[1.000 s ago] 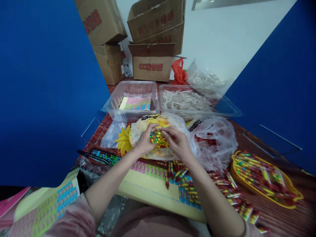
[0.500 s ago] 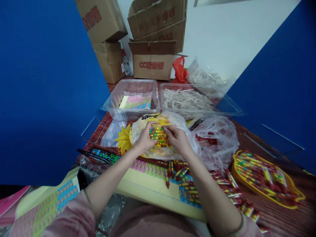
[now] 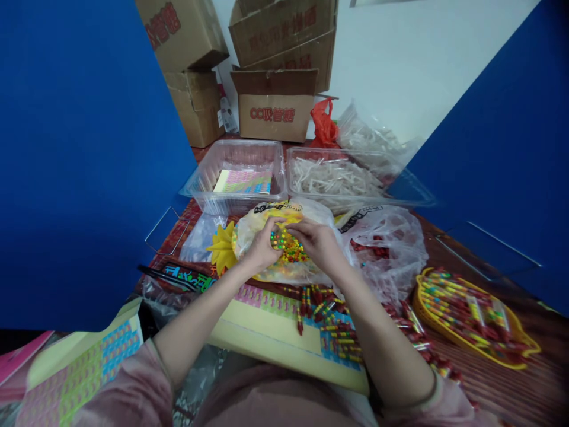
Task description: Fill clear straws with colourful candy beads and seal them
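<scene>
Pale yellow paper is closest to us, a printed sheet (image 3: 267, 326) stretched out left to right below both our hands. Some red-ended tubes (image 3: 344, 347) with coloured filling lie scattered across it, on the near side of our right hand and partly hidden by that forearm.

Then the hands themselves. Our left hand (image 3: 263, 246) is curled round a little bundle (image 3: 278, 239) of multicoloured dots, which look to us like the ends of filled tubes, seen pretty much end-on. So its long axis seems to run toward our eyes, though the fingers hide most of the length. It sits right inside the left grip, and our right hand (image 3: 316, 243) is just to its right, thumb and fingers drawn together at the top edge. Whether they're pinching anything, honestly, we can't tell.

Just under the gap between the hands are loose bright beads (image 3: 296, 254) in a white plastic bag (image 3: 322, 214). Well off to the right of our right hand there's a yellow basket (image 3: 433, 325) full of tubes. Beyond both hands: a clear tray (image 3: 226, 206) with more printed paper, white straws (image 3: 331, 178) beside it, then a cardboard box (image 3: 271, 118) farthest back.
</scene>
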`<state>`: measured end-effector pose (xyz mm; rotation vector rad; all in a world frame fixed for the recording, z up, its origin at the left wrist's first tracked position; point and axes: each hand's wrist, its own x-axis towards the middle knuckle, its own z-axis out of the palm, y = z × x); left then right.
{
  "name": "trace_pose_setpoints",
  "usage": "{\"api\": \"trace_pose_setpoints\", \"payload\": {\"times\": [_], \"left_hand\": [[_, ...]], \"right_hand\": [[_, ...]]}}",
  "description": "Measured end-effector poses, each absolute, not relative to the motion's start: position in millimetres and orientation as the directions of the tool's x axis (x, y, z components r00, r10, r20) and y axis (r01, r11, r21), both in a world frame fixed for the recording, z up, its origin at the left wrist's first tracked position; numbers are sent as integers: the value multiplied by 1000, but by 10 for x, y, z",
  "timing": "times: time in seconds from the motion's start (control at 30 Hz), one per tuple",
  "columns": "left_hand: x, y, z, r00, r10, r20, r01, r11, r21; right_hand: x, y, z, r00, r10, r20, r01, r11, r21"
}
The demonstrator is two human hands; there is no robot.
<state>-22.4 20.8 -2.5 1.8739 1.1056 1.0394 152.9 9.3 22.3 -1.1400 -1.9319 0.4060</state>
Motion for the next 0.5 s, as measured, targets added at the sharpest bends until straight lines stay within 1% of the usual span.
{"api": "trace_pose_setpoints", "payload": {"times": [0.13, 0.2, 0.27, 0.37, 0.43, 0.5], "left_hand": [[-232, 210, -30, 339, 903, 264, 369, -386, 845], [-233, 211, -32, 351, 900, 259, 383, -390, 837], [-232, 215, -38, 344, 903, 258, 396, -388, 832], [-228, 223, -43, 357, 898, 257, 382, -391, 837], [-228, 226, -39, 380, 892, 246, 369, -390, 843], [-229, 226, -33, 390, 890, 237, 371, -388, 844]], "right_hand": [[1624, 168, 376, -438, 795, 419, 616, 605, -505], [1655, 185, 429, -482, 783, 393, 616, 622, -484], [1662, 180, 446, -475, 784, 399, 591, 620, -516], [1640, 148, 398, -457, 769, 446, 505, 638, -582], [1623, 126, 342, -453, 757, 470, 484, 652, -584], [1610, 108, 299, -425, 772, 472, 513, 636, -577]]}}
